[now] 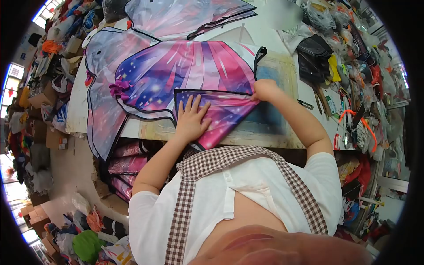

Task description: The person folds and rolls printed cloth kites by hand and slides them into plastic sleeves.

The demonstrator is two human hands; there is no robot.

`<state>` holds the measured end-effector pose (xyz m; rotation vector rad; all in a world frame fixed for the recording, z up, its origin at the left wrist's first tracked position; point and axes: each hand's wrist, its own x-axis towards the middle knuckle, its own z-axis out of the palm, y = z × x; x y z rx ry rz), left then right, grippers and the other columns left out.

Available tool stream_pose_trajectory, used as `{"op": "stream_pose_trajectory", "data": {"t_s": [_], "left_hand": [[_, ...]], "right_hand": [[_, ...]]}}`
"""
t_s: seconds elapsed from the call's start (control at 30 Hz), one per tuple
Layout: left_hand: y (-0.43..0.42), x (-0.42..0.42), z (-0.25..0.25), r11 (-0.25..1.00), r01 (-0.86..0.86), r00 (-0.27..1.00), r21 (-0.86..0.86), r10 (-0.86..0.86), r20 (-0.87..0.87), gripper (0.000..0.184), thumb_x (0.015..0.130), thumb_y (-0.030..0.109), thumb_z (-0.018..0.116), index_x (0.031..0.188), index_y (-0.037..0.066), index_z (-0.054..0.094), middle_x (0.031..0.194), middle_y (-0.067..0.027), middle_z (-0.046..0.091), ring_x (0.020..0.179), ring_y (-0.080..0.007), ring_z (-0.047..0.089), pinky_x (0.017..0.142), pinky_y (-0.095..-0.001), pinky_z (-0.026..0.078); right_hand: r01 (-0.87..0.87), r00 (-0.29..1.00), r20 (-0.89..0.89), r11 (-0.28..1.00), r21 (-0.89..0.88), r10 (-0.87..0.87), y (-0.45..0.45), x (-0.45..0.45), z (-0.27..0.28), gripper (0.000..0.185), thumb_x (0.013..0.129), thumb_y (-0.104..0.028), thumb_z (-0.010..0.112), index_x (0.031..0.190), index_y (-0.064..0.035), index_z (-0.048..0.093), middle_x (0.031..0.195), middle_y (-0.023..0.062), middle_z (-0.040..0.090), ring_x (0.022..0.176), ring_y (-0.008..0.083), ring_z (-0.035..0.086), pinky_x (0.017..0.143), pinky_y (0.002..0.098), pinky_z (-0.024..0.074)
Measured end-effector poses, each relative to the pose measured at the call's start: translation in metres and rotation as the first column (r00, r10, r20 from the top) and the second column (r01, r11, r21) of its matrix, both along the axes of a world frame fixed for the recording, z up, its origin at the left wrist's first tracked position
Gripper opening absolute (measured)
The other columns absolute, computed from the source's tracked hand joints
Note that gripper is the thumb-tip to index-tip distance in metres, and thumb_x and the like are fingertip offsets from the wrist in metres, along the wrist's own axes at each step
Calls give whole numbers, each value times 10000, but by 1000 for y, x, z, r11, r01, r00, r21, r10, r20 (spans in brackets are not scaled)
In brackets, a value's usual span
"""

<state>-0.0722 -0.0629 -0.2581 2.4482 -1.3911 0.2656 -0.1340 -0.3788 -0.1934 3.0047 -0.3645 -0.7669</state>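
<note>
Left hand: flat, fingers spread, likely steadying black-edged pink-purple starry fabric | right hand: pinching its edge, apparently for tension

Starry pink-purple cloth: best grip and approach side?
Likely pinch the black loop at the upper-right corner of the cloth, from the right: it juts past the edge, clear of the left hand flat on the flap and right hand pinching lower.

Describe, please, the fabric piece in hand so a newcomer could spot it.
On the white table, the left hand lies on the fabric piece while the right hand grips its edge. Vivid pink and purple distinguish it from paler pieces nearby.
</note>
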Motion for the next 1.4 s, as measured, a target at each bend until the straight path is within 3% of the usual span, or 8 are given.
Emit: {"op": "stream_pose_trajectory", "data": {"t_s": [0.27,0.47,0.63,0.77,1.07,1.17,1.27,1.4], "left_hand": [[0,0,-2,992,-8,996,123,19,-88,669,899,531,558,1482,226,434,1590,-156,281,1470,-379,226,1162,-614,119],[27,37,-3,946,-284,925,-155,228,-305,751,885,389,634,1485,27,362,1567,-212,296,1459,-414,228,1190,-520,149],[157,198,1,187,-982,166,21,912,-374,796,830,371,739,1350,-118,386,1322,-277,509,1194,-413,528,1044,-477,409],[205,263,-1,502,-829,-32,248,400,-916,819,762,398,819,1288,-112,454,1262,-220,573,1040,-374,619,917,-472,497],[186,270,-28,261,-962,53,83,476,-878,489,800,227,798,1155,-46,598,1102,-147,655,932,-277,667,855,-427,553],[156,220,48,288,-954,-74,-83,-496,-865,363,853,122,721,1164,-14,592,1037,-128,668,923,-243,676,840,-418,574],[118,198,77,304,-847,154,-436,-645,-749,283,875,68,672,1146,25,602,1000,-91,676,918,-219,679,814,-398,584],[-23,97,108,838,-404,544,-367,-102,-833,209,866,107,685,1062,53,637,862,-82,680,786,-197,681,740,-305,547]], "right_hand": [[-127,614,789,989,82,13,117,178,-54,653,918,-538,543,1431,-141,470,1508,121,424,1426,332,338,1121,592,282],[-28,719,690,989,147,-83,121,215,-80,694,947,-607,390,1504,-192,394,1606,55,291,1498,310,200,1162,634,111],[-13,734,672,987,161,-99,118,218,-83,647,972,-542,353,1519,-196,371,1615,44,274,1507,291,179,1171,624,82],[-14,723,683,987,162,-102,116,220,-88,621,980,-495,347,1518,-186,371,1615,42,275,1506,289,184,1170,626,84],[-12,726,680,986,164,-105,115,220,-87,619,980,-477,348,1519,-174,368,1613,43,280,1505,294,188,1169,629,80],[-14,722,684,985,169,-107,116,221,-90,618,980,-476,349,1519,-176,367,1614,35,281,1507,296,182,1165,640,74],[-12,716,691,988,157,-101,116,221,-88,605,986,-462,329,1515,-170,373,1603,48,304,1499,304,200,1164,634,95],[-50,714,697,987,150,-69,118,219,-88,607,977,-455,342,1508,-163,381,1583,69,331,1482,313,231,1163,619,120]]}}
